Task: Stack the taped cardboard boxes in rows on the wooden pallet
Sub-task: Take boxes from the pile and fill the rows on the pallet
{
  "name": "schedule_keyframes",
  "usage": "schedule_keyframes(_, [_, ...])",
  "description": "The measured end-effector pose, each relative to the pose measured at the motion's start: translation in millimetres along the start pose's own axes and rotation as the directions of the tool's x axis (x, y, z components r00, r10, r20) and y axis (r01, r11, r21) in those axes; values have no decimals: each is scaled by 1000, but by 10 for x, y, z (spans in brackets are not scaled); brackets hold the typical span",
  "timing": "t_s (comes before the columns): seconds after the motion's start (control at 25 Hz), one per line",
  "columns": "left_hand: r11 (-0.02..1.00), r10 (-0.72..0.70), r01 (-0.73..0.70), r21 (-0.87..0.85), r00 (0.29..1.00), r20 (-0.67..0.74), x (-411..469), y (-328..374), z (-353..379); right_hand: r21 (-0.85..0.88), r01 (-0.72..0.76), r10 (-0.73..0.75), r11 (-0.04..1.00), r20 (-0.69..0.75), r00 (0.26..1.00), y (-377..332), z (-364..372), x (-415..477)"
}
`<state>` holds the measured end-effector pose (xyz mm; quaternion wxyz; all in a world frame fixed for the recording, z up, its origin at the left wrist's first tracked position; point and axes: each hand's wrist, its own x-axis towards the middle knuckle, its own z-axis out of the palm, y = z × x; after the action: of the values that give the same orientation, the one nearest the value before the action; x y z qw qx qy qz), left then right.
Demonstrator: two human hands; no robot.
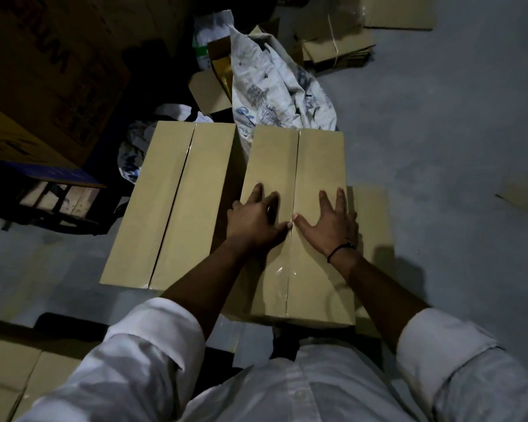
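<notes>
Your left hand (256, 222) and right hand (329, 225) press flat, fingers spread, on the long brown taped cardboard box (317, 159), thumbs meeting at its seam. At 9 o'clock, just beside it, sits a second brown cardboard box (171, 205); at 12 o'clock, a crumpled white sack (275, 86).

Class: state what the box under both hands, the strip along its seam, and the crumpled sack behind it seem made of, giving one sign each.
Box: matte brown cardboard, flaps folded shut. Strip: clear glossy plastic tape, probably; it glints and wrinkles. Sack: likely woven plastic, white, printed; weave unclear.
</notes>
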<state>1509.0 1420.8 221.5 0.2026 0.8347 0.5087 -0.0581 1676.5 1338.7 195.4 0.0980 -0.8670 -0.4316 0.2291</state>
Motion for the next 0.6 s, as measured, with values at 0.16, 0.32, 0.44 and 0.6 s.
schedule_keyframes(0.16, [999, 3, -12, -44, 983, -184, -282, 301, -332, 13, 26, -24, 1000, -121, 992, -79, -552, -199])
schedule_keyframes(0.32, [994, -14, -30, -105, 920, -391, -755, 529, -738, -39, 132, -137, 991, -272, 953, -218, -1135, -602])
schedule_keyframes(0.44, [992, -12, -56, -117, 857, -516, -1222, 599, -1055, -86, 208, -225, 974, -372, 900, -359, -1473, -1036])
schedule_keyframes(0.6, [993, -89, 15, -116, 747, -659, -1995, 530, -1343, -100, 353, -359, 930, -450, 818, -598, -1704, -1710])
